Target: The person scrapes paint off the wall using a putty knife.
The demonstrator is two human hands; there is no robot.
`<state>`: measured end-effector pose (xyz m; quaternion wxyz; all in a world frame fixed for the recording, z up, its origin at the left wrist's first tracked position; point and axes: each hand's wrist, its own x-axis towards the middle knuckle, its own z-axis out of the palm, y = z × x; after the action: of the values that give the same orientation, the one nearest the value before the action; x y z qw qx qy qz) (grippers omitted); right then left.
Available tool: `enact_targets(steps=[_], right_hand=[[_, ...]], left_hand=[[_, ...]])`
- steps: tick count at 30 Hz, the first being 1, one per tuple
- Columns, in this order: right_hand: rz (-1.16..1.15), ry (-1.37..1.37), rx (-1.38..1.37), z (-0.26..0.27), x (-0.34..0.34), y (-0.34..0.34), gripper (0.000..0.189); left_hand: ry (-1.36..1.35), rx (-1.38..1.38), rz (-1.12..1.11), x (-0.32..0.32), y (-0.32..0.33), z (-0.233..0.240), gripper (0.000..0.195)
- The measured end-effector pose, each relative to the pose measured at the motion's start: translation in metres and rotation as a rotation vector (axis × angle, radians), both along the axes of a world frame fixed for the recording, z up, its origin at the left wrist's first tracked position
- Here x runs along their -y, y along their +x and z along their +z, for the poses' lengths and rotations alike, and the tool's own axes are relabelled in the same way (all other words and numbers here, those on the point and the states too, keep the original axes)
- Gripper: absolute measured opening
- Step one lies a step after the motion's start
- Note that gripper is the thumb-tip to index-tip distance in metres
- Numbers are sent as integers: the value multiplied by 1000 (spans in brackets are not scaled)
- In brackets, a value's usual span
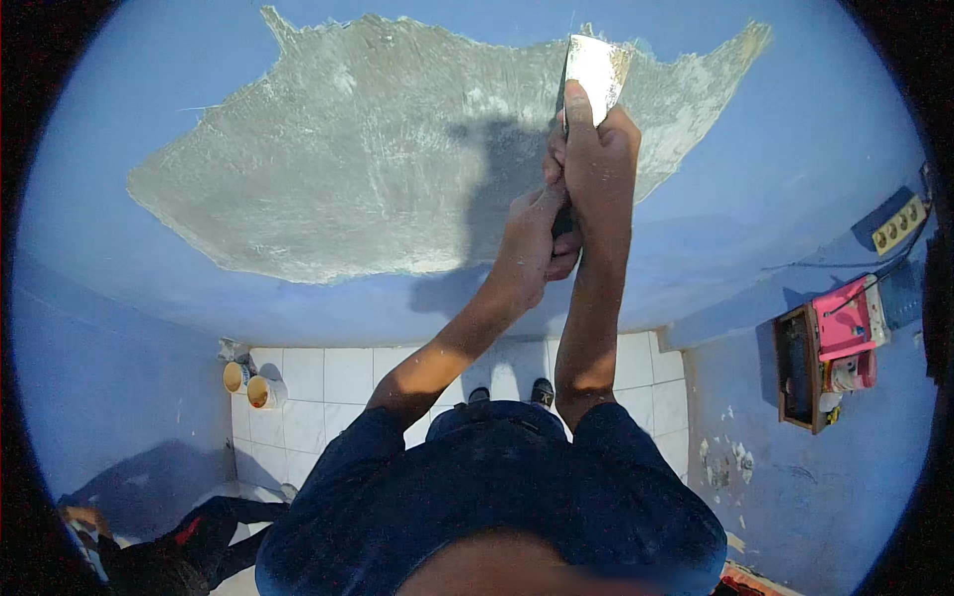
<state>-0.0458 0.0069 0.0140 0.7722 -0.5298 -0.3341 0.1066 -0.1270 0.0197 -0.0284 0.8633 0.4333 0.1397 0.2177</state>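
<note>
Both of my hands grip one wide metal scraper (598, 71), whose blade lies at the upper edge of a bare grey plaster patch (350, 164) in the blue-painted wall (715, 246). My right hand (600, 149) is the higher one, its thumb pressed along the blade's face. Lower and to the left, my left hand (533, 242) is closed round the dark handle, which mostly hides behind my fingers. Ragged paint edges border the patch, and a shadow of my head and arms falls across it.
Two open buckets (267, 392) stand on the white tiled floor (348, 375) at the left corner. On the right wall hang a wooden shelf (799, 369) with a pink container (842, 320) and a multi-socket strip (898, 225) with a cable. A dark-clothed person (179, 551) is at the lower left.
</note>
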Motion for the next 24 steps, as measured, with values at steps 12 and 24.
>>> enact_targets(steps=[12,24], right_hand=[[-47,-101,149,-1,-2,11,36],[13,-86,17,2,4,9,35]], left_hand=[[-50,-63,-23,-1,0,-5,38],[2,33,-29,-1,6,5,38]])
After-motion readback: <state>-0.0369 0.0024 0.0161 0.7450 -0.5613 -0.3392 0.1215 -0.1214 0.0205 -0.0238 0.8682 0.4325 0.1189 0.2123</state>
